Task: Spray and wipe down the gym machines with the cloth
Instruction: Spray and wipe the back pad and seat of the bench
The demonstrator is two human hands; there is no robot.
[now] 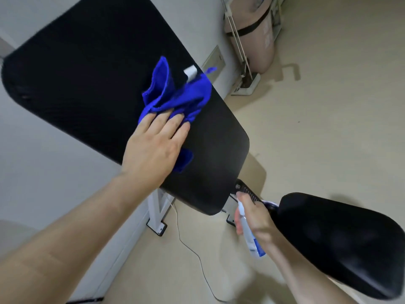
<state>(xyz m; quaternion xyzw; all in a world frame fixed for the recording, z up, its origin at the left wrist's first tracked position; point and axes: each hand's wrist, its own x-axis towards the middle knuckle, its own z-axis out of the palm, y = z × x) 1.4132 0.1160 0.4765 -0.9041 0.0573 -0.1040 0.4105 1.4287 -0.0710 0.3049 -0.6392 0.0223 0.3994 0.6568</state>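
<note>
A black padded bench back (87,84) slopes from the upper left down to the centre. On it lies a crumpled blue cloth (177,93) with a white tag. My left hand (155,148) presses flat on the cloth's lower part, fingers straight and spread. A separate black seat pad (341,242) lies at the lower right. Between the two pads my right hand (256,218) grips a clear spray bottle (249,235) with a blue label, held below pad level beside the bench's hinge bracket.
A white metal bench frame (157,213) stands on the beige floor under the pad. A thin cable (197,255) runs across the floor below it. A pinkish bin with a black strap and a white stand (254,40) sits at the upper right by the wall.
</note>
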